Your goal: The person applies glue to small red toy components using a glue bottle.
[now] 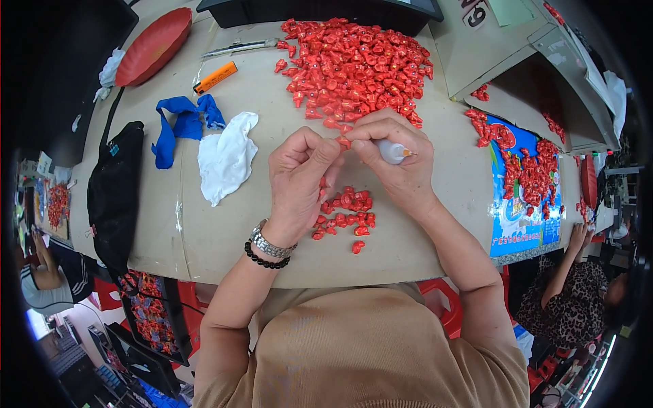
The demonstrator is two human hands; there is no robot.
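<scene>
Left hand [299, 173]: pinching a red piece [344, 143], nearside of the red heap [357, 68]
Right hand [405, 166]: grasping a white bottle [390, 151], nearside too
Loose pieces [352, 200]: farther nearside of the heap

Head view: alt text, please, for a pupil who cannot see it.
A person's left hand and right hand pinch a small red piece over a beige table; the right also holds a whitish bottle. Beyond lies a red heap of similar pieces; a smaller cluster sits nearer.
</scene>
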